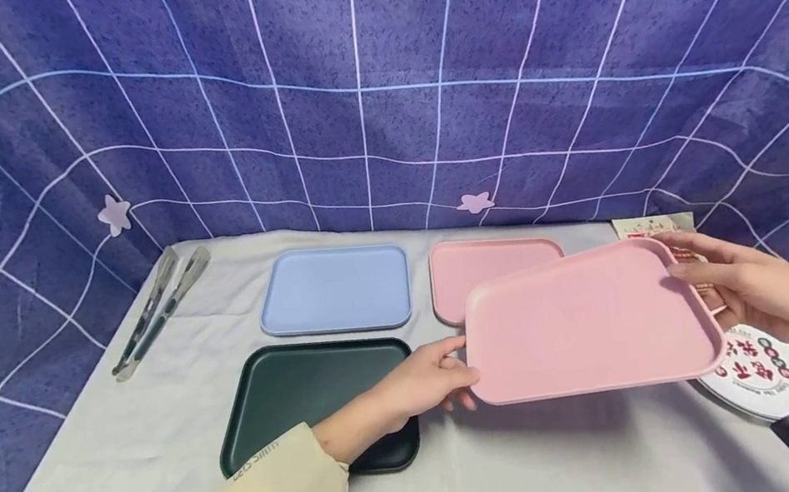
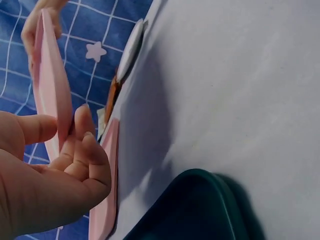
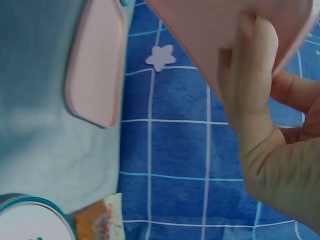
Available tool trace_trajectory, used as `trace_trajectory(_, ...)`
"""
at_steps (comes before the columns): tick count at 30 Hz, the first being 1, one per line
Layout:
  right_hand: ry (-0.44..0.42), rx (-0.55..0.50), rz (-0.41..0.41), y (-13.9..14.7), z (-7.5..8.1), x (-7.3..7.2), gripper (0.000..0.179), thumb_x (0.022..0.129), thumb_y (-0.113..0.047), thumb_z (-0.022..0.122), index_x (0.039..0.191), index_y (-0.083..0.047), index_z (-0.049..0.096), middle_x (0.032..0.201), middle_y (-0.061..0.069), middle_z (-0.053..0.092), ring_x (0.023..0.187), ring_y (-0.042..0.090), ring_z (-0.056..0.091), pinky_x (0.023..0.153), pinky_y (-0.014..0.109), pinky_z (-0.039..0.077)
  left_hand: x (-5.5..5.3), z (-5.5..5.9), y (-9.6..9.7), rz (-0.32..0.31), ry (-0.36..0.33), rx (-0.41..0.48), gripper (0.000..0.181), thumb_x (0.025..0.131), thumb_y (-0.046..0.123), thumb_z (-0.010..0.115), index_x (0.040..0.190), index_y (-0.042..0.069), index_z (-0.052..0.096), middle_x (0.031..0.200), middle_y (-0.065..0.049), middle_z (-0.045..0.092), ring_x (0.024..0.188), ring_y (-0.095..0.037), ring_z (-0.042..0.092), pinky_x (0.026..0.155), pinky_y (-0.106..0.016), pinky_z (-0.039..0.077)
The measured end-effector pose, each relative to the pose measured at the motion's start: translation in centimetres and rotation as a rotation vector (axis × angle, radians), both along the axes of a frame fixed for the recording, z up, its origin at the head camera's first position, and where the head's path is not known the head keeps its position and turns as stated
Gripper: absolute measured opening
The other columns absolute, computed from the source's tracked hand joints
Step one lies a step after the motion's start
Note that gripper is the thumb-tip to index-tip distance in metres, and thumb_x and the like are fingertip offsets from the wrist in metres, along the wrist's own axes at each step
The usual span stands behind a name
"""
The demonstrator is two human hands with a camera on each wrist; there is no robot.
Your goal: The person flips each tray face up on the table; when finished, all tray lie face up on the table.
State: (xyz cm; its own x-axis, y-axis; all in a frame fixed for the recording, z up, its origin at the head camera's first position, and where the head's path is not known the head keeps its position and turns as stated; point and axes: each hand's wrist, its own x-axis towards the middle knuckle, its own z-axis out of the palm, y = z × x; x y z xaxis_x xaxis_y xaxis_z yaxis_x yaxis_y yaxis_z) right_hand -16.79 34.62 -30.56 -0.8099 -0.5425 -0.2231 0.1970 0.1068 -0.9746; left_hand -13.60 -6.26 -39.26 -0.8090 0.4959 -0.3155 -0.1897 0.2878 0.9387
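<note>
A pink tray point(image 1: 590, 323) is held up off the table between both hands, its right end higher than its left. My left hand point(image 1: 421, 381) pinches its left edge, thumb on top and fingers beneath, as the left wrist view also shows. My right hand point(image 1: 756, 283) grips the right end; in the right wrist view its fingers point(image 3: 250, 75) lie against the underside. Behind it a second pink tray point(image 1: 491, 262) lies on the table, partly covered by the raised one. A dark green tray point(image 1: 314, 375) lies under my left forearm, and a light blue tray point(image 1: 334, 290) sits behind that.
Metal tongs point(image 1: 157, 313) with dark handles lie at the far left. On the right a white round plate point(image 1: 761, 375) with red lettering is partly hidden, and a printed packet point(image 1: 652, 225) lies behind it. A purple grid-patterned curtain point(image 1: 355, 75) hangs along the table's back edge.
</note>
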Motion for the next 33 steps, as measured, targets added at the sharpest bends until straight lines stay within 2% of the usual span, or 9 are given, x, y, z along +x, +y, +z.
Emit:
trace_trajectory(4,0.051,0.047,-0.139,-0.4,-1.4,0.6,0.039,0.109,-0.008,0.036,0.139,-0.03,0.046,0.109,-0.003,0.072,0.087,0.018,0.074,0.065,0.041,0.061,-0.4,-0.1,-0.7,0.001,-0.016,0.049,0.074,0.096,0.024,0.067,0.159,0.015,0.029,0.102,-0.003,0.076,0.078,-0.012,0.069,0.069,-0.025,0.048)
trace_trajectory(6,0.054,0.039,-0.134,-0.3,-2.1,0.8,0.04,0.109,-0.008,0.037,0.141,-0.03,0.046,0.113,-0.004,0.071,0.091,0.018,0.074,0.068,0.042,0.061,-0.4,-0.2,-1.1,-0.004,-0.022,0.066,0.076,0.096,0.025,0.068,0.16,0.019,0.027,0.105,-0.003,0.075,0.078,-0.012,0.069,0.07,-0.025,0.048)
trace_trajectory(9,0.016,-0.024,-0.01,0.3,-3.0,0.9,0.051,0.108,-0.004,0.032,0.151,-0.031,0.037,0.124,-0.003,0.066,0.102,0.02,0.072,0.072,0.046,0.061,-0.4,-0.4,-1.9,-0.017,-0.009,0.076,0.078,0.095,0.028,0.068,0.16,0.023,0.026,0.106,-0.003,0.075,0.079,-0.013,0.069,0.072,-0.027,0.047)
trace_trajectory(13,-0.136,-0.185,0.218,1.2,-4.0,1.1,0.07,0.107,0.004,0.023,0.161,-0.038,0.013,0.134,0.004,0.059,0.11,0.022,0.066,0.075,0.044,0.061,-0.4,-0.5,-3.1,-0.076,0.019,0.071,0.078,0.097,0.03,0.066,0.161,0.025,0.022,0.103,-0.002,0.074,0.08,-0.013,0.069,0.074,-0.028,0.047)
trace_trajectory(18,-0.281,-0.281,0.337,1.2,-5.5,1.6,0.082,0.104,0.011,0.022,0.16,-0.043,-0.003,0.131,0.008,0.056,0.113,0.022,0.063,0.079,0.042,0.06,-0.4,-0.8,-4.2,-0.167,0.03,0.042,0.08,0.098,0.025,0.065,0.161,0.02,0.018,0.104,-0.013,0.073,0.079,-0.014,0.068,0.074,-0.03,0.048)
trace_trajectory(22,-0.31,-0.223,0.315,1.0,-6.4,2.0,0.084,0.104,0.01,0.028,0.159,-0.041,-0.01,0.121,0.004,0.056,0.107,0.018,0.064,0.079,0.04,0.061,0.0,-1.2,-4.3,-0.176,0.017,0.017,0.081,0.096,0.021,0.068,0.161,0.014,0.02,0.104,-0.018,0.073,0.075,-0.012,0.067,0.07,-0.028,0.044)
trace_trajectory(28,-0.225,-0.092,0.234,0.3,-7.9,2.1,0.078,0.104,0.005,0.039,0.161,-0.037,0.007,0.112,-0.002,0.061,0.094,0.013,0.068,0.069,0.034,0.061,0.4,-1.6,-4.4,-0.139,0.004,-0.006,0.083,0.093,0.02,0.07,0.16,0.009,0.022,0.084,-0.01,0.071,0.069,-0.012,0.065,0.067,-0.026,0.042)
trace_trajectory(31,-0.223,-0.077,0.216,0.1,-8.5,2.2,0.075,0.103,0.004,0.041,0.16,-0.037,0.016,0.113,-0.001,0.062,0.093,0.013,0.069,0.066,0.033,0.061,0.4,-1.5,-4.4,-0.137,-0.013,-0.019,0.083,0.092,0.021,0.071,0.159,0.007,0.023,0.078,-0.006,0.07,0.066,-0.011,0.065,0.065,-0.025,0.041)
trace_trajectory(33,-0.247,-0.069,0.217,0.1,-8.8,2.4,0.076,0.103,0.004,0.042,0.161,-0.036,0.013,0.114,0.0,0.062,0.093,0.013,0.069,0.066,0.032,0.061,0.4,-1.5,-4.3,-0.14,-0.029,-0.022,0.084,0.092,0.02,0.072,0.159,0.005,0.024,0.076,-0.004,0.07,0.064,-0.01,0.064,0.063,-0.024,0.041)
